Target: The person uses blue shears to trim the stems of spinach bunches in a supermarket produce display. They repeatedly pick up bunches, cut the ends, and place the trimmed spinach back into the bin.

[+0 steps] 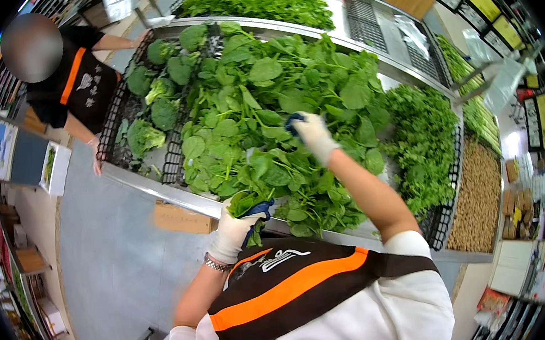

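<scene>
A wide heap of broad-leaved greens point(266, 99) lies in front of me on the metal display stand. At its near edge, my left hand point(231, 230) is closed around a small bunch of leafy greens point(244, 203). Both hands wear white gloves with dark blue fingers. My right hand point(312, 137) reaches over the middle of the heap, its fingers curled down at the leaves. Whatever they may grip is hidden.
Broccoli heads point(146, 136) fill the rack section at left, where a co-worker point(77, 83) rests both hands on its edge. Curly greens point(420, 144) and a bin of peanut-like brown pieces point(476, 197) lie at right. A cardboard box point(183, 217) sits below the stand's metal rim.
</scene>
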